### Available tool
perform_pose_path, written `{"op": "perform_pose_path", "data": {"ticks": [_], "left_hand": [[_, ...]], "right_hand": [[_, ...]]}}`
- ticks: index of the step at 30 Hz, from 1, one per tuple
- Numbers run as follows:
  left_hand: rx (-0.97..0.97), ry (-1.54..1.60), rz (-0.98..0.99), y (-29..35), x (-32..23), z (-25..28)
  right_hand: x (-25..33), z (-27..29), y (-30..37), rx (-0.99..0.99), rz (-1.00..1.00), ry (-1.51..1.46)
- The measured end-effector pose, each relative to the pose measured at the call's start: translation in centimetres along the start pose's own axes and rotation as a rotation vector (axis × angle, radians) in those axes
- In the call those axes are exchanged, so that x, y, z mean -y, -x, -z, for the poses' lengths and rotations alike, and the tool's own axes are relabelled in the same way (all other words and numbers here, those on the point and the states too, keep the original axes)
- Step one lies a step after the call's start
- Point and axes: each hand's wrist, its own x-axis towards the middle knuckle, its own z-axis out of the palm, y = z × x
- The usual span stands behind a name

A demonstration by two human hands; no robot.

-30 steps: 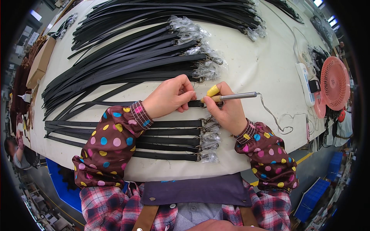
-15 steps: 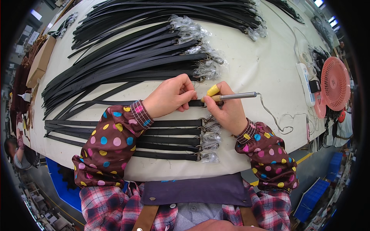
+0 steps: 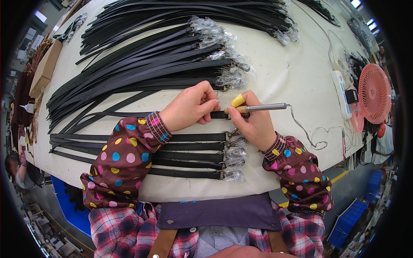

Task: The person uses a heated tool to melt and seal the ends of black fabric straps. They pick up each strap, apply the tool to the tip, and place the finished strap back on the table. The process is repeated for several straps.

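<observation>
A black strap [image 3: 218, 115] lies crosswise in front of me, its buckle end under my hands. My left hand [image 3: 189, 106] is closed over it, thumb and index finger pinched together; whatever is between them is too small to make out. My right hand [image 3: 254, 128] grips a corded pen-shaped tool [image 3: 267, 107] with a metal barrel and tan front part, its front end beside the strap's end. Yellow tape [image 3: 237, 101] wraps my right index finger. Nearer to me lie several black straps [image 3: 189, 147] with metal buckles and clear plastic wrapping [image 3: 235, 155].
Beyond my hands lie a large pile of black straps [image 3: 142, 73] and another pile [image 3: 180, 17]. A pink fan [image 3: 373, 92] and a white power strip [image 3: 341, 94] stand at the right. The tool's cord [image 3: 301, 129] curls across the white table [image 3: 284, 81]. A cardboard box [image 3: 46, 69] is at far left.
My left hand has shifted very slightly upward. The right hand, the tool and the straps stay practically where they were.
</observation>
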Motion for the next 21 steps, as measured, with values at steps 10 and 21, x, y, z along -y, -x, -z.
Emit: {"op": "perform_pose_path", "data": {"ticks": [10, 21], "left_hand": [[-0.146, -0.598, -0.339, 1.2, 0.5, -0.7], [-0.189, -0.977, -0.500, 1.8, -0.4, -0.8]], "right_hand": [[-0.4, 2.6, 0.4, 0.004, 0.314, 0.281], [-0.1, 2.7, 0.4, 0.133, 0.305, 0.329]]}}
